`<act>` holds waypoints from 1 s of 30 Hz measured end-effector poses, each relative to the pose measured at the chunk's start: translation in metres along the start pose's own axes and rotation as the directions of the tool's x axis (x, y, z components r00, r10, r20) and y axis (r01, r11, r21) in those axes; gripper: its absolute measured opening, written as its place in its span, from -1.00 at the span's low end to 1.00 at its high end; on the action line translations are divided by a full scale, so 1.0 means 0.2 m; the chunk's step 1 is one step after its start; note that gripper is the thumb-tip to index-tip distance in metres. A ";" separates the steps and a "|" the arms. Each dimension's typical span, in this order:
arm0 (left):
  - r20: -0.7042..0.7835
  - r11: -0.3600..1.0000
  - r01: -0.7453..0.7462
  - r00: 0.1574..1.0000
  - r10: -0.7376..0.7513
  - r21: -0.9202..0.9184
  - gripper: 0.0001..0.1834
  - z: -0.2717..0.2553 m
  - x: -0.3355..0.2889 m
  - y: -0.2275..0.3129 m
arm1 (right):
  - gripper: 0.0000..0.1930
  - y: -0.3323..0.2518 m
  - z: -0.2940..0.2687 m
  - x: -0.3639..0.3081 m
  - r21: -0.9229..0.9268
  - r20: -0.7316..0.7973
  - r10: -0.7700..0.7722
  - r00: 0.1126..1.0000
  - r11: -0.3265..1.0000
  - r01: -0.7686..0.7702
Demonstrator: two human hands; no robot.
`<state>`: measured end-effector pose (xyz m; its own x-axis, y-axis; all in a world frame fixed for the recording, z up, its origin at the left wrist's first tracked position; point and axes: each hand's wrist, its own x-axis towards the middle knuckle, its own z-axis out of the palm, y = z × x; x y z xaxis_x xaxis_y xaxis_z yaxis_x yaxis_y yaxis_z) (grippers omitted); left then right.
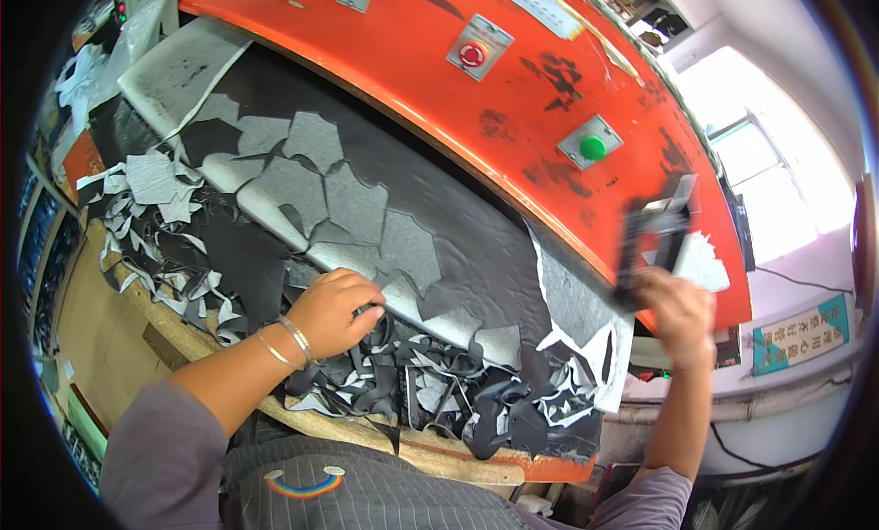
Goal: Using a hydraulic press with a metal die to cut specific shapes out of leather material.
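Note:
My left hand (337, 308) rests fingers-down on the black sheet material (458, 246) at the front of the cutting bed, among black and grey offcuts (430, 393). Two thin bangles circle that wrist. My right hand (676, 308) is raised at the right, closed around a dark metal cutting die (652, 237) held up in front of the orange press head (439, 81). Grey cut-out shapes (357, 205) lie across the black sheet beyond the left hand.
The orange press head carries a red button (472, 54) and green buttons (593, 147). A grey and white scrap heap (156, 210) spills over the wooden bench edge (174, 333) at left. A bright window (760, 155) is at far right.

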<state>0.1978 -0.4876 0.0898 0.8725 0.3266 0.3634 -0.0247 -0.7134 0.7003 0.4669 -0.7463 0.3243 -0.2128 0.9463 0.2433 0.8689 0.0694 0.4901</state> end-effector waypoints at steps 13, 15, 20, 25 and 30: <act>0.054 0.978 -0.030 0.998 0.042 -0.206 -0.81 0.46 0.19 -0.04 | -0.80 -0.25 0.88 -0.13 0.420 0.149 -0.250 0.957 0.892 0.168; 0.054 0.978 -0.061 0.996 0.073 -0.200 -0.81 0.46 0.20 -0.07 | -0.80 -0.25 0.93 -0.14 0.433 0.131 -0.271 0.954 0.881 0.191; 0.086 0.964 -0.072 0.992 0.097 -0.257 -0.83 0.45 0.20 -0.11 | -0.72 -0.27 0.94 -0.14 0.623 0.392 -0.136 0.910 0.767 -0.153; 0.059 0.968 -0.080 0.994 0.097 -0.237 -0.83 0.45 0.15 -0.15 | -0.49 -0.42 0.98 -0.05 0.397 0.534 0.591 0.604 0.456 -0.797; 0.029 0.963 -0.108 0.992 0.119 -0.246 -0.79 0.46 0.16 -0.12 | -0.45 -0.35 1.09 -0.03 0.347 0.796 0.404 0.450 0.304 -0.887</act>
<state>0.2712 -0.5173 0.0274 0.8771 0.2212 0.4263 -0.2383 -0.5702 0.7862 0.5045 -0.6873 0.1071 0.6113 0.7055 -0.3587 0.6083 -0.7088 -0.3573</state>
